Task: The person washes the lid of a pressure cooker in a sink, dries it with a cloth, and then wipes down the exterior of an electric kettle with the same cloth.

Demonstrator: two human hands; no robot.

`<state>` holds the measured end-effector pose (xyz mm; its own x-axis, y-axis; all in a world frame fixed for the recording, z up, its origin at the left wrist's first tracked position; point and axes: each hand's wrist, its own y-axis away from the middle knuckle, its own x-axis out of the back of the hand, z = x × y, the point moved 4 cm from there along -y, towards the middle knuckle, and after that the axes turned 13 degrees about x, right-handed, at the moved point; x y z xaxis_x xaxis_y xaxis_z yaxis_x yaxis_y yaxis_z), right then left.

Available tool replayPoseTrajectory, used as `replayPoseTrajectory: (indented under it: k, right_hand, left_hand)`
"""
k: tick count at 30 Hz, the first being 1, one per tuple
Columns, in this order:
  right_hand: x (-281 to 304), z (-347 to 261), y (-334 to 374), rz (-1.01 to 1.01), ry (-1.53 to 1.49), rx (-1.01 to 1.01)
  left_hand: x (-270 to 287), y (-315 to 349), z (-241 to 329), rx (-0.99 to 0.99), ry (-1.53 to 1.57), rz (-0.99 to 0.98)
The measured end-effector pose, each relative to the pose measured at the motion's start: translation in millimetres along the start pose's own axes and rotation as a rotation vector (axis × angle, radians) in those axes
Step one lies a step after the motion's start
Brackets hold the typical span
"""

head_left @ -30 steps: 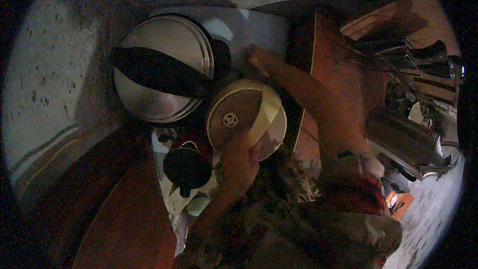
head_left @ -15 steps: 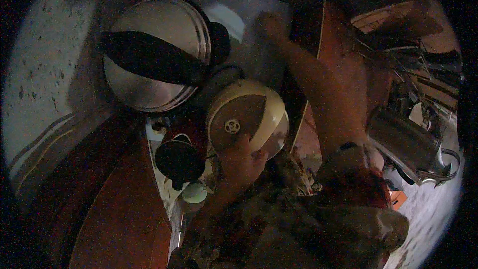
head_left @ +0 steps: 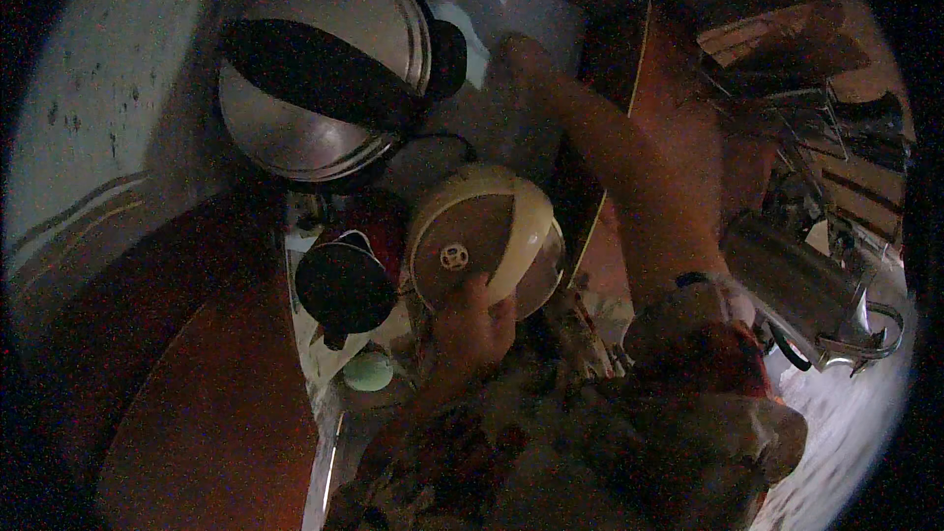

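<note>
My left hand is closed on the near edge of a round cream-and-brown vessel. A cream band crosses its top, and a small pale round fitting sits on the brown part. My right arm reaches far forward, and my right hand is at a grey, smooth surface. Its fingers are too dim to make out. Beyond the cream vessel, at the far left, stands a large round metal-lidded pot with a black band over its top. A dark cup-like vessel stands left of my left hand.
A pale green round cup sits below the dark vessel. A reddish-brown panel fills the lower left. To the right, a metal pitcher lies on its side near a wire rack of kitchenware. The light is very dim.
The view has shifted a little, so the large pot appears higher and the pale green cup lower. My left hand stays on the cream vessel; my right hand stays near the grey surface.
</note>
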<state>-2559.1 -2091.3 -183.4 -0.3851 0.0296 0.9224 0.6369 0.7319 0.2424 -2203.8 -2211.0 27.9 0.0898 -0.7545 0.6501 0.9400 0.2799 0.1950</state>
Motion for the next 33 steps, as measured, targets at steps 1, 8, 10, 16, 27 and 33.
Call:
replayPoseTrajectory:
  k: [1, 8, 10, 16, 27, 33]
  right_hand:
    - [2.6, 1.9, -1.7, 0.016, 0.011, -0.020]
    - [-43.2, -56.6, 51.5, -0.136, 0.022, 0.197]
    - [-39.3, -47.9, 61.2, -0.178, 0.012, 0.198]
    - [9.3, 23.5, 16.4, 0.008, 0.069, -0.085]
    - [-51.7, -55.4, 48.2, -0.069, -0.012, 0.129]
    - [35.4, -37.9, 71.5, 0.126, -0.262, 0.005]
  left_hand:
    - [1.7, 3.0, 2.8, -0.039, -0.021, 0.057]
    - [-30.1, 42.1, -30.1, 0.251, 0.270, -0.030]
    - [-23.0, 35.9, -21.4, 0.236, 0.218, 0.004]
    - [-17.5, 36.3, -28.7, 0.251, 0.224, -0.083]
    - [-26.8, 40.5, -26.4, 0.064, 0.127, 0.006]
    - [-38.8, 7.4, -50.3, 0.621, 0.584, -0.329]
